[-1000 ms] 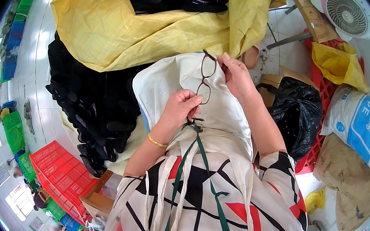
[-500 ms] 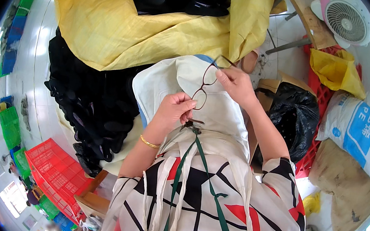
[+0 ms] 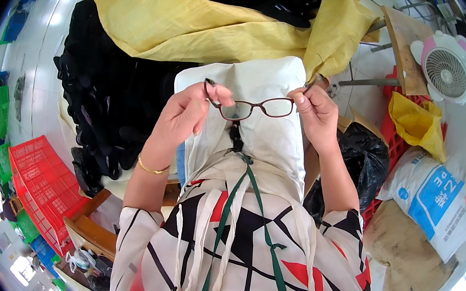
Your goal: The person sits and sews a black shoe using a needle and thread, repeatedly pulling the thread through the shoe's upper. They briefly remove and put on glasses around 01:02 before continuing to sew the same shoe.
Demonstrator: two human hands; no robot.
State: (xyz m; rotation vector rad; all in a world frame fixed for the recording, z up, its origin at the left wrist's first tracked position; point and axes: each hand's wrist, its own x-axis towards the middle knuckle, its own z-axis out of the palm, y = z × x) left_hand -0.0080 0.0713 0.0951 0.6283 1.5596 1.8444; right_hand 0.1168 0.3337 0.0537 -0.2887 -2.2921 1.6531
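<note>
A pair of dark red-framed eyeglasses (image 3: pixel 262 107) is held level over my lap, its clear lenses side by side. My right hand (image 3: pixel 318 116) pinches the frame at its right corner, by the temple arm. My left hand (image 3: pixel 182 112) is at the other end, thumb and fingers apart, with the left temple arm crossing its fingers. Beneath the glasses, a white apron (image 3: pixel 272 150) covers my lap. A small black thing (image 3: pixel 236 138) lies on it near the knot of a green cord (image 3: pixel 247 160); I cannot make out its kind.
Black soft pieces (image 3: pixel 111 103) are heaped at my left, below a yellow sheet (image 3: pixel 160 28). To the right are a black plastic bag (image 3: pixel 358 154), a white-and-blue sack (image 3: pixel 440 192) and a fan (image 3: pixel 448 69) by a wooden table (image 3: pixel 402 50). A red crate (image 3: pixel 45 181) stands at lower left.
The eyeglasses have turned from steeply slanted to nearly level. My left hand has let go of the rim and shifted left to the temple arm. My right hand has moved right and down.
</note>
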